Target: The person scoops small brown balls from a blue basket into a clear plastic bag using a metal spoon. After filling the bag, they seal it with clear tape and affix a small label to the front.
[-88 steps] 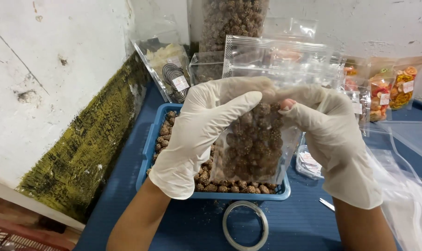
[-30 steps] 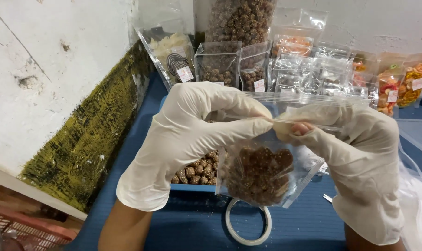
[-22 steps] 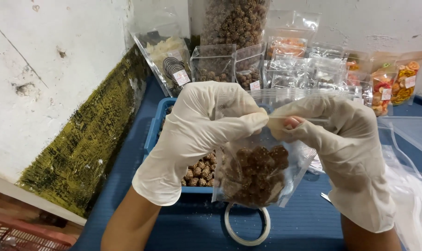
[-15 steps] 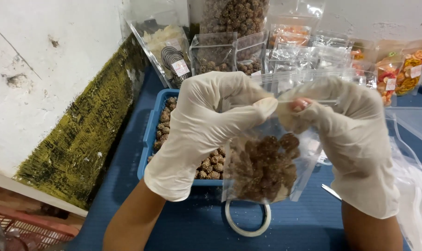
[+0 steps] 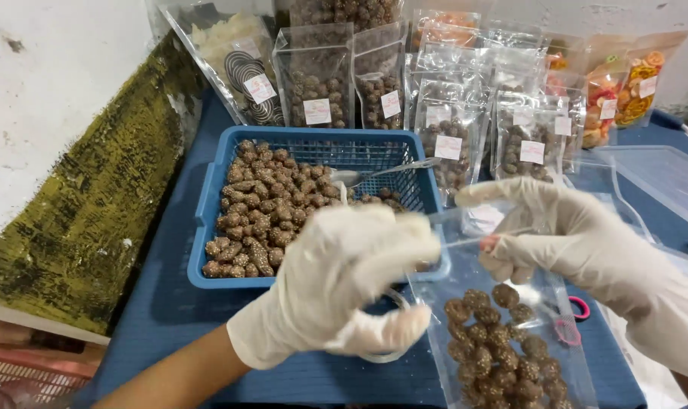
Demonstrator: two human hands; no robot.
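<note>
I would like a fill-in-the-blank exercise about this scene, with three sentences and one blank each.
1. Both hands, the left hand and the right hand, wear white ____.
2. The clear bag between the hands holds round brown ____.
3. The basket behind the hands has the colour ____, and a spoon lies in it.

Missing words: gloves; snacks; blue

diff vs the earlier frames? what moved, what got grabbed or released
The clear bag of brown sesame balls came down and to the right, off the blue basket, which now shows its balls and a spoon. The left hand slid left along the bag's top edge; the right hand still pinches it. Basket, tape roll and the row of filled bags behind stayed put.
</note>
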